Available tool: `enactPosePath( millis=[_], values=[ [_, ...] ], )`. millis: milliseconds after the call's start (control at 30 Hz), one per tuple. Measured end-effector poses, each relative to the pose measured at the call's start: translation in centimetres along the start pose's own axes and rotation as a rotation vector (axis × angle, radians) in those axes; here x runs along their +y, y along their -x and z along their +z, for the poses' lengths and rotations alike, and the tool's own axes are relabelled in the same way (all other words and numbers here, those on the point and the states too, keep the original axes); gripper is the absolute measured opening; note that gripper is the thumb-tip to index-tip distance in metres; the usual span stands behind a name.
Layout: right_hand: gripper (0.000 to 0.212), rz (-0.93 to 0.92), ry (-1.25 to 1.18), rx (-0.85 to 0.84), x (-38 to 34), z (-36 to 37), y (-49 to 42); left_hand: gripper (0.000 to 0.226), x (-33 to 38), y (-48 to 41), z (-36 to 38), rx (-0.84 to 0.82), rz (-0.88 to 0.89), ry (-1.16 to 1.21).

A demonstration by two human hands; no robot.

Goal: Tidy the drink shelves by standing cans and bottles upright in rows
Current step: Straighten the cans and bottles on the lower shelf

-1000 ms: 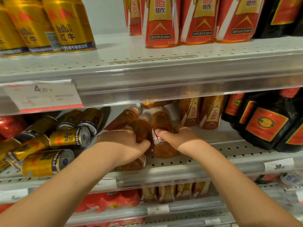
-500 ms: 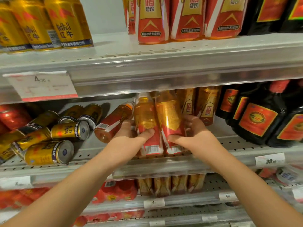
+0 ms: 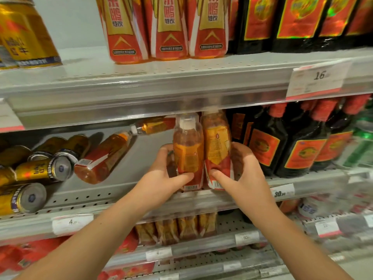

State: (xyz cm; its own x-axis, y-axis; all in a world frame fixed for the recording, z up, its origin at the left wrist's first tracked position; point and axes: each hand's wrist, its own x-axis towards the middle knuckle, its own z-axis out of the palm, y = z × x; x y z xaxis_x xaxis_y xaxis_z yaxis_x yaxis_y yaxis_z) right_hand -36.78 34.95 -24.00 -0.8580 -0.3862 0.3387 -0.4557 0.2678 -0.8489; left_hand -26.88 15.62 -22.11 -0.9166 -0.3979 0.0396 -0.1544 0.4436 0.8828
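White-capped bottle (image 3: 188, 154) and neighbour bottle (image 3: 217, 146), 2 amber drinks with red-and-gold labels, stand upright and touching at the centre of the frame. Their bases are at the front edge of the middle shelf (image 3: 121, 197) (whether they rest on it or hang just above, I cannot tell). The left hand (image 3: 161, 178) holds the white-capped bottle, fingers curled round its far side and thumb across the lower label. The right hand (image 3: 246, 174) grips the neighbour bottle the same way, and that bottle's top is hidden behind the rail of the upper shelf (image 3: 141, 77).

At centre left a fallen bottle (image 3: 105, 158) lies tilted on its side, base toward the camera. Gold cans (image 3: 44, 170) lie tumbled at the left edge, ends facing out. Dark bottles (image 3: 264, 150) with red labels stand upright just right of the right hand. Along the top of the frame, red-and-gold bottles (image 3: 167, 27) stand in a row.
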Motion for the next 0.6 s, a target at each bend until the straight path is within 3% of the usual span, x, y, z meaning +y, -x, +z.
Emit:
enactPosePath(
  millis=[200, 300, 467, 600],
  values=[
    [0.07, -0.038, 0.089, 0.0, 0.9, 0.5, -0.9, 0.081, 0.7, -1.0, 1.1, 0.06, -0.054, 0.031],
    [0.074, -0.042, 0.108, 0.024, 0.9, 1.2, -0.8, 0.076, 0.9, -1.4, 1.5, 0.137, -0.081, -0.016],
    [0.091, 0.072, 0.073, 0.0, 0.4, 1.4, -1.3, 0.075, 0.0, -1.7, 0.3, 0.13, -0.044, 0.029],
    [0.062, 0.091, 0.062, -0.12, 0.1, 1.2, -1.2, 0.057, -0.6, -1.9, -0.2, 0.111, -0.045, 0.022]
  ],
)
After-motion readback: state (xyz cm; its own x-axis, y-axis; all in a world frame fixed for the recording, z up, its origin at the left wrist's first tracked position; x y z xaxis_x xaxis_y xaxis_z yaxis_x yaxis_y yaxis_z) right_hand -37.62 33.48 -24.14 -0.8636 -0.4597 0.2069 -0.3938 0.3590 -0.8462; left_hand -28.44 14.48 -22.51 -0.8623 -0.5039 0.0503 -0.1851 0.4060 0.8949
